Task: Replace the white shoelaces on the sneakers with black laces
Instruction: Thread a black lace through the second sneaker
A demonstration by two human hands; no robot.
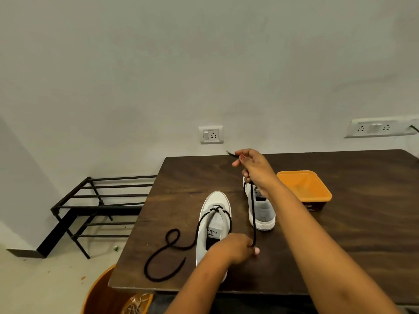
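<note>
In the lower centre of the frame, a grey-and-white sneaker (215,225) lies on the table (340,245) with its toe pointing away. A thick black lace (253,223) is threaded only through the eyelets nearest the toe. One run of the lace trails off to the left and lies in loose curls on the table top. The other run follows the shoe's right side back to the left hand (235,248), whose curled fingers pinch it just right of the heel. From there the lace rises nearly straight up to the right hand (254,168), held above the table in mid-frame. The right thumb and forefinger nip the lace close to its tip, which pokes out to the left, and the other fingers are curled around the cord. Behind and below that hand stands a second sneaker (263,214), partly hidden, with no lacing visible.

The table is dark wood grain. An orange tub (303,184) sits on it right of the shoes. A black metal rack (102,200) stands on the pale floor (34,286) at left. An orange bucket (99,291) at the bottom edge holds what look like pale laces. Two socket plates (211,134) are set in the plain wall (204,64).
</note>
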